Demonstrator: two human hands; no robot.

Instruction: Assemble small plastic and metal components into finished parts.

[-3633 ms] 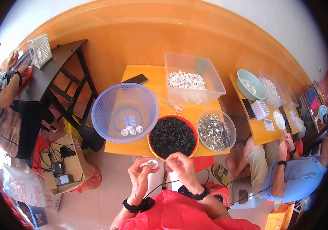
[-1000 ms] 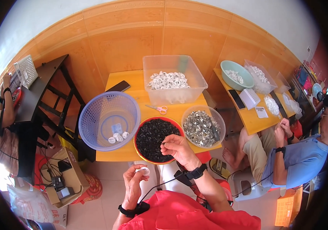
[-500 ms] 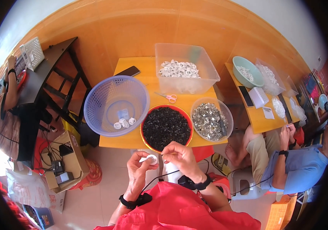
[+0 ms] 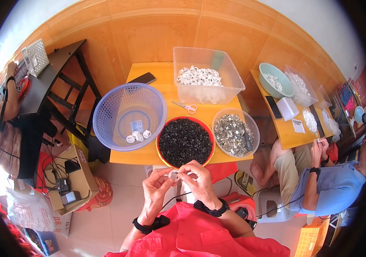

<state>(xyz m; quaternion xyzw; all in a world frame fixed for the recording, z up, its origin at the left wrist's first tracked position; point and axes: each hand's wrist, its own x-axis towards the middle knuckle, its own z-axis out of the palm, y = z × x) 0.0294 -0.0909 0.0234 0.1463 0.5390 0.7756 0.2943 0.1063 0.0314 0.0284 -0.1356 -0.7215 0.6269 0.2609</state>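
Observation:
Just past the near table edge, my left hand (image 4: pixel 156 188) pinches a small white round plastic part (image 4: pixel 174 175) between thumb and fingers. My right hand (image 4: pixel 197 179) meets it there, its thumb and fingertips closed against the part's right side; anything tiny in that pinch is too small to make out. Right beyond both hands stands a red basin with a yellow rim (image 4: pixel 213 150), full of small black pieces (image 4: pixel 185 141). To its right is a clear round tub (image 4: pixel 255 124) of small metal pieces (image 4: pixel 231 132), with a dark tool lying on them.
A purple colander (image 4: pixel 101 112) at left holds a few white parts (image 4: pixel 137 136). Behind stand a clear bin (image 4: pixel 230 91) of white parts, pink scissors (image 4: pixel 190 109) and a phone (image 4: pixel 143 79). One person (image 4: pixel 333 188) works at right, another (image 4: pixel 3 132) at left. A cardboard box (image 4: pixel 89 188) sits at lower left.
My right hand has moved left and its fingertips now meet the white part. My left hand has turned the part, which shows less of its round face.

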